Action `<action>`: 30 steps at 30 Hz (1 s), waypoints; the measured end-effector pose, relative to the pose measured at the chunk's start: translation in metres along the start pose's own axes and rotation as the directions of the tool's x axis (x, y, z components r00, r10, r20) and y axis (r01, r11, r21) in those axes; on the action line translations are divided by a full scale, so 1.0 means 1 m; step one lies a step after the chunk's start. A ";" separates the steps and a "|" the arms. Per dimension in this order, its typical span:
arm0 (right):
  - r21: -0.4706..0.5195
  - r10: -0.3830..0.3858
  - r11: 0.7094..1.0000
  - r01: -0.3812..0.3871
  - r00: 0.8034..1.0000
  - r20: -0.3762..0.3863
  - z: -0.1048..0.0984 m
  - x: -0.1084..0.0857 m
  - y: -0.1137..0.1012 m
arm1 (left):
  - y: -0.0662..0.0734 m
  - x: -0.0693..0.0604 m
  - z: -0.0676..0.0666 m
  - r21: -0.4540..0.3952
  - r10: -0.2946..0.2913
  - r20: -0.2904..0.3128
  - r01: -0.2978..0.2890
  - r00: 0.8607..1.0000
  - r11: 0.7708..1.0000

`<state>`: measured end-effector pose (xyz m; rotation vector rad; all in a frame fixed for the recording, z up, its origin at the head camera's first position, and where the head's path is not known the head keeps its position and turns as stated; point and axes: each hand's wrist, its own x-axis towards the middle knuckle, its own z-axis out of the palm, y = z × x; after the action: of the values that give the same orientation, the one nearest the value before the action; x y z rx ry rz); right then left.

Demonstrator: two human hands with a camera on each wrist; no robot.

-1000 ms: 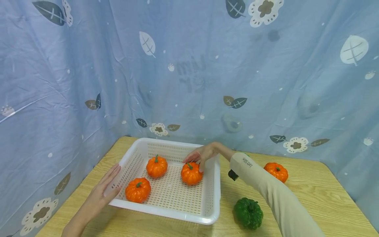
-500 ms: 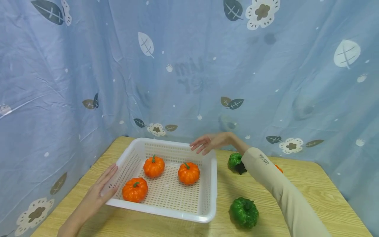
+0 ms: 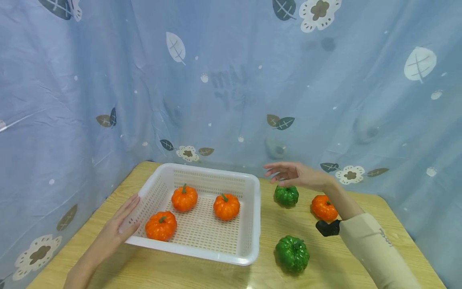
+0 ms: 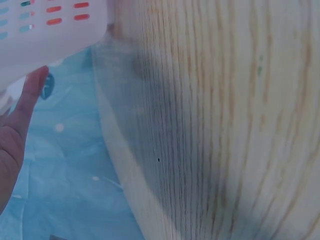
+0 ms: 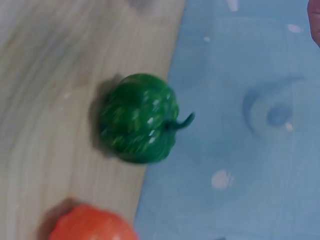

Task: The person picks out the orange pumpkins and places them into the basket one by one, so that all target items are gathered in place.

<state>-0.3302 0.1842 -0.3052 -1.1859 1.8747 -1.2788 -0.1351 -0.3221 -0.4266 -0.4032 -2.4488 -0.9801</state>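
Observation:
A white plastic basket (image 3: 195,249) with slotted walls holds three small orange pumpkins: one at the front left (image 3: 161,226), one behind it (image 3: 184,198) and one on the right (image 3: 226,207). My left hand (image 3: 114,228) lies with straight fingers against the basket's left side. Holding nothing, my right hand (image 3: 297,175) is in the air right of the basket, fingers loosely bent, over a green pumpkin (image 3: 286,196). In the right wrist view that green pumpkin (image 5: 140,119) shows its curved stem.
A second green pumpkin (image 3: 292,254) sits on the wooden table (image 3: 375,224) near the front, right of the basket. Another orange pumpkin (image 3: 324,208) lies toward the back right, near my right forearm. A blue patterned curtain (image 3: 231,80) closes off the back and left.
My right hand has let go of the right-hand orange pumpkin inside the basket, risen and moved right, out over the back green pumpkin. The left hand stays at the basket's side.

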 end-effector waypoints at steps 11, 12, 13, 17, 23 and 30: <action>-0.042 -0.030 0.999 0.018 0.955 -0.295 0.045 -0.081 -0.008 | -0.002 -0.001 -0.001 0.004 0.000 0.002 0.000 1.000 1.000; -0.033 -0.031 0.999 0.022 0.951 -0.307 0.049 -0.088 -0.007 | -0.001 -0.001 -0.001 0.001 -0.001 0.003 0.001 1.000 1.000; -0.027 -0.034 0.999 0.027 0.948 -0.316 0.052 -0.096 -0.005 | -0.001 -0.001 -0.001 0.001 -0.002 0.002 0.002 1.000 1.000; -0.019 -0.030 1.000 0.025 0.931 -0.365 0.062 -0.124 0.005 | 0.001 0.000 0.000 -0.003 -0.006 0.004 0.006 1.000 1.000; -0.067 0.007 0.997 -0.044 0.881 -0.473 0.069 -0.153 0.017 | 0.001 0.000 -0.001 0.002 -0.011 0.001 0.011 1.000 1.000; -0.043 0.070 0.993 -0.114 0.821 -0.566 0.064 -0.176 0.047 | -0.001 0.000 -0.001 0.003 -0.012 0.003 0.012 1.000 1.000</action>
<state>-0.2161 0.3230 -0.3770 -0.7768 2.3814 -1.6437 -0.1353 -0.3233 -0.4263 -0.3901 -2.4578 -0.9819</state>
